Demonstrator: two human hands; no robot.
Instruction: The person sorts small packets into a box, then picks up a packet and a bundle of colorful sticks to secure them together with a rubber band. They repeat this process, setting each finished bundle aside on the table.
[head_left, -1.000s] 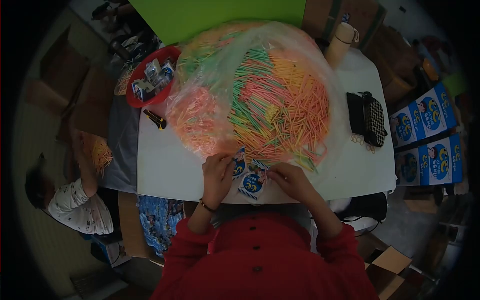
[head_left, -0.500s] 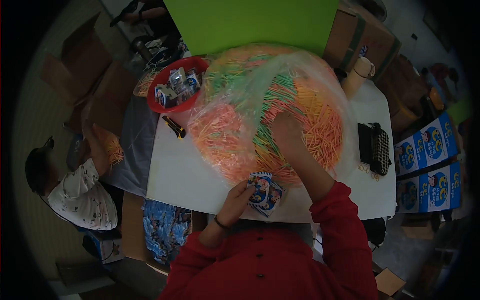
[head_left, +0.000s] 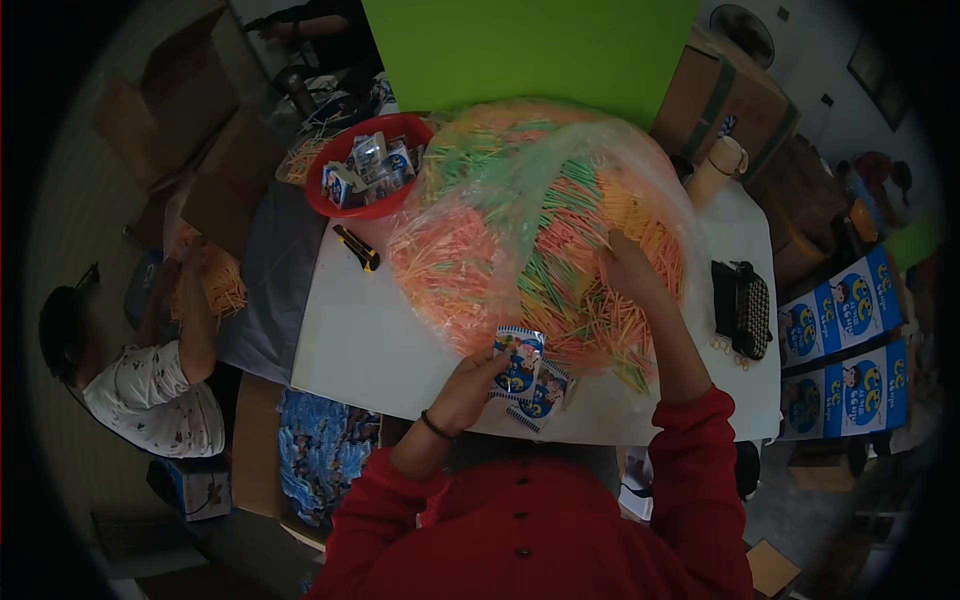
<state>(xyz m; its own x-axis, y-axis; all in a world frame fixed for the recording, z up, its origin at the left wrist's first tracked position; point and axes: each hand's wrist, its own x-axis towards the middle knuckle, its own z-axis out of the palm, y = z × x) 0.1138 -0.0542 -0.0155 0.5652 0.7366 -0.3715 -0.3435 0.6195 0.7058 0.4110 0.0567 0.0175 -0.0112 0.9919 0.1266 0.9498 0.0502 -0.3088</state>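
My left hand [head_left: 468, 392] grips a small blue-and-white printed packet [head_left: 519, 362] by its left edge, just above the table's front edge. Beneath it, overlapped in this view, lies a second packet [head_left: 545, 394] of the same print. A large clear plastic bag [head_left: 450, 215] spills a heap of thin pink, green, yellow and orange sticks [head_left: 570, 225]. Over the right part of that heap is my right hand [head_left: 630, 268], fingers drawn together and pointing down at the sticks; I cannot tell what is between them.
On the white table [head_left: 345, 340] are a yellow-black box cutter [head_left: 357, 248], a red basin [head_left: 365, 210] of packets, a beige bottle [head_left: 718, 170] and a checked pouch [head_left: 755, 315]. A person [head_left: 155, 385] works at the left. Blue printed boxes [head_left: 845, 390] stand right; an open carton [head_left: 325, 455] sits below.
My right hand has moved to the right across the sticks, from the middle of the heap. My left hand keeps the packet. The camera view has shifted slightly.
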